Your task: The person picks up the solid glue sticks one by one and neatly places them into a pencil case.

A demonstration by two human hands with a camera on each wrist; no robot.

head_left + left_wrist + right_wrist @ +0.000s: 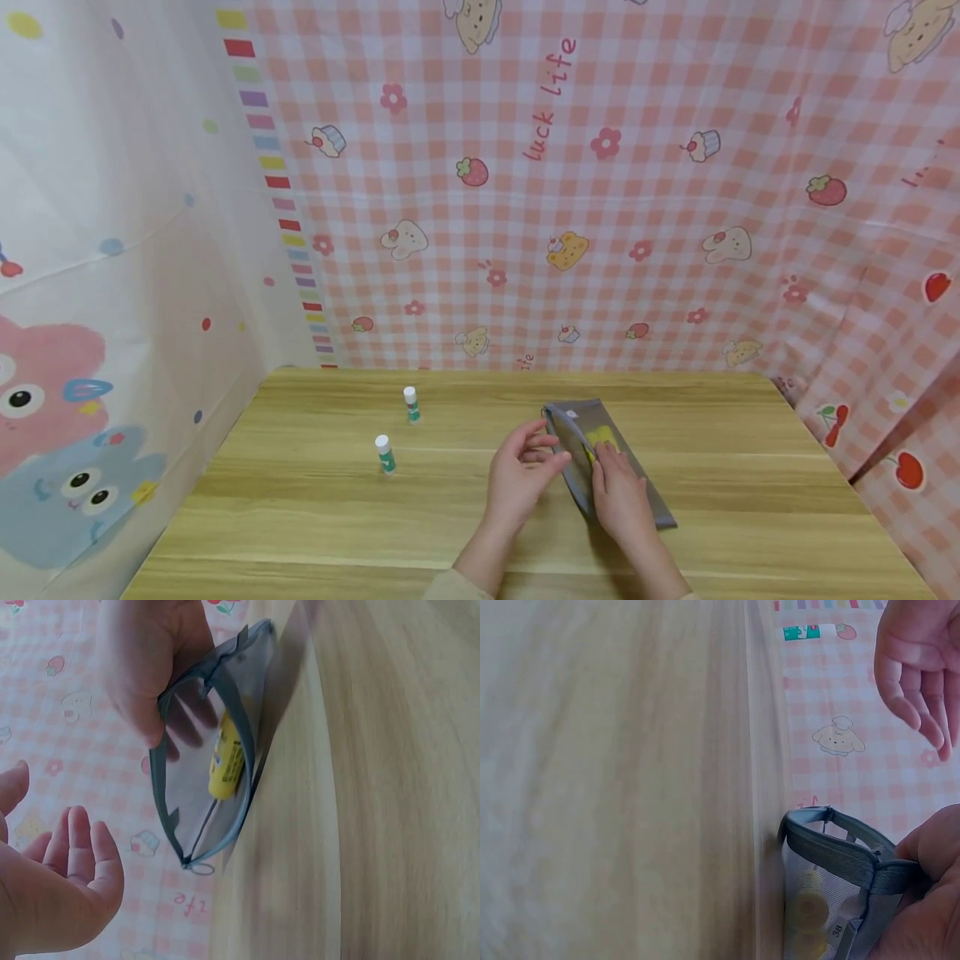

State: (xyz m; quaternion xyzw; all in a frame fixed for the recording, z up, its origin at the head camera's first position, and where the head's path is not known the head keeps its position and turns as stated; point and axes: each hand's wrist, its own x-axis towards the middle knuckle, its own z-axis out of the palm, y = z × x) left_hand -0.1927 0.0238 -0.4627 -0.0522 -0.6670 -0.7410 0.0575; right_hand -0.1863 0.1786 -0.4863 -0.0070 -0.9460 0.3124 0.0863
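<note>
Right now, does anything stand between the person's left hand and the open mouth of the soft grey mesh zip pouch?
Nothing visible does. The left wrist view shows an open gap between the left hand and the pouch; the right hand grips the pouch's opposite side.

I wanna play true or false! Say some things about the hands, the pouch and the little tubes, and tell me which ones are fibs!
1. The left hand holds nothing. True.
2. The right hand holds the gray pouch. True.
3. The gray pouch is closed tight. False: its mouth gapes open.
4. Two white-capped tubes stand on the table. True.
5. Only red things show inside the gray pouch. False: something yellow shows inside.
</note>
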